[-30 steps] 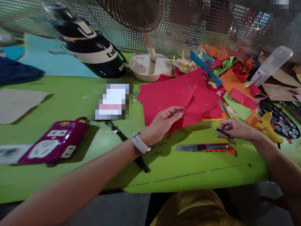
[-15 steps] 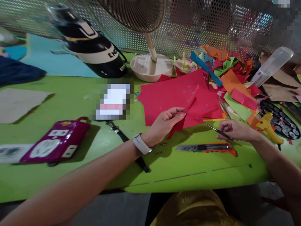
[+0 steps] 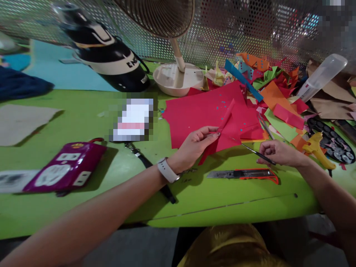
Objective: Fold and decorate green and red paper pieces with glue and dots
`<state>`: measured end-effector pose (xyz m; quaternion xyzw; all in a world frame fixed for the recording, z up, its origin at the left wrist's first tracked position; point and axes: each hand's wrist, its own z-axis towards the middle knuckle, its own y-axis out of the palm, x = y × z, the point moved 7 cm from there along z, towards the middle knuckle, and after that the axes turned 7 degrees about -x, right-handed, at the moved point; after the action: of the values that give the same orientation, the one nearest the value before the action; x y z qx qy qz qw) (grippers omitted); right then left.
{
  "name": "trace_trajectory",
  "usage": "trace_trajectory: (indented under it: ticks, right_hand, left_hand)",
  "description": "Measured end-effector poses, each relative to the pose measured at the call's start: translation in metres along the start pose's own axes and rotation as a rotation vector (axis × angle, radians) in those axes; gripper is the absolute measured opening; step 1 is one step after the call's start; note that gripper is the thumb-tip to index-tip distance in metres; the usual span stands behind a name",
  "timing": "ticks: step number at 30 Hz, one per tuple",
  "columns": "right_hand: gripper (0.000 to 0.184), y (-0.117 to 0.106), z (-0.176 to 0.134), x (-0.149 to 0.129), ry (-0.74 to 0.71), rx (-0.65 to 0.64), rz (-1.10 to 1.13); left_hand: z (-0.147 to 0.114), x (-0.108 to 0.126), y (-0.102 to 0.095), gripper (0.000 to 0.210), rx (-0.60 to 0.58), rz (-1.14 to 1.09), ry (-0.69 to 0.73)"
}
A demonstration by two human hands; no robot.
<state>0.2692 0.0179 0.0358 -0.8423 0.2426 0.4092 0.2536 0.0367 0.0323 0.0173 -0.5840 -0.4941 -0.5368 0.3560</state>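
Note:
My left hand, with a pale watch on its wrist, pinches a narrow folded strip of red paper between thumb and fingers. The strip slants up and away over a larger red paper sheet. My right hand is closed around the dark handle of a slender pointed metal tool; its exact kind is unclear. The tool's thin tip points left toward the red paper near my left fingers. A box cutter with an orange-edged handle lies just below the tool, on the green table.
Colourful paper scraps pile at the back right, near a clear bottle, a yellow glue gun and a black palette. A fan, black bottle, phone and purple pouch stand or lie leftward.
The tool's tip shows slightly farther left, over the red paper. Both hands keep nearly the same place and grip.

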Motion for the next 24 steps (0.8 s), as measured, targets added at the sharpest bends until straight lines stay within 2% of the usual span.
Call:
trace_trajectory:
  ticks: [7, 13, 24]
  right_hand:
    - [0.042, 0.005, 0.001, 0.004, 0.033, -0.027, -0.016]
    - [0.044, 0.003, 0.001, 0.003, -0.005, -0.005, 0.013]
    - [0.043, 0.008, 0.004, 0.005, 0.03, -0.019, 0.008]
  left_hand:
    - [-0.004, -0.002, 0.009, 0.034, -0.056, -0.033, -0.044]
    - [-0.004, -0.004, 0.01, 0.036, -0.062, -0.064, -0.06]
    - [-0.005, -0.003, 0.014, 0.034, -0.08, -0.012, -0.026]
